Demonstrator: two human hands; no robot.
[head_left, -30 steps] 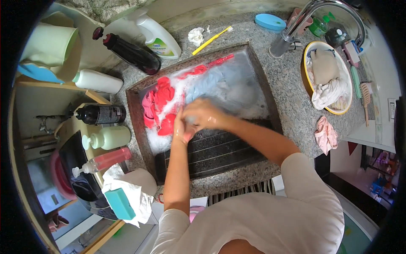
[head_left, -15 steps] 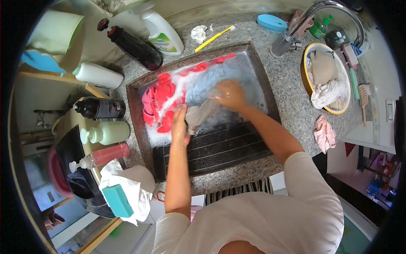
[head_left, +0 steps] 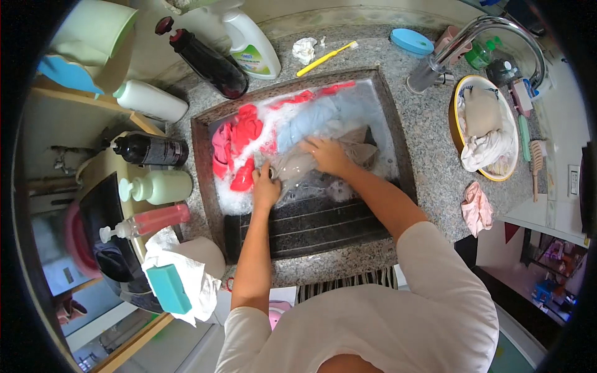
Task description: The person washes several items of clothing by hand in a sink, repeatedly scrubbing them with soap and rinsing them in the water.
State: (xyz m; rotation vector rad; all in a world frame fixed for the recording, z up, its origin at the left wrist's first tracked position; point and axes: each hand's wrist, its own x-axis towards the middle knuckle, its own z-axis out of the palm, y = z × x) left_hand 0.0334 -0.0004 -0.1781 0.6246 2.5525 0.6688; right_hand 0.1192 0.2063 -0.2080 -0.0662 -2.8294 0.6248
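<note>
Washing step, by the look of it: grey cloth (head_left: 295, 165) stretched out in soapy water, centre of frame, inside the sink (head_left: 203, 158). Left hand (head_left: 266, 188) curled around its left end, gripping; right hand (head_left: 326, 155) laid on top, fingers spread, though suds blur whether the tips pinch. Red garment (head_left: 244, 130) left of centre, blue garment (head_left: 311, 121) just above. Next move calls for steady left hold, right palm rubbing along the fabric.
</note>
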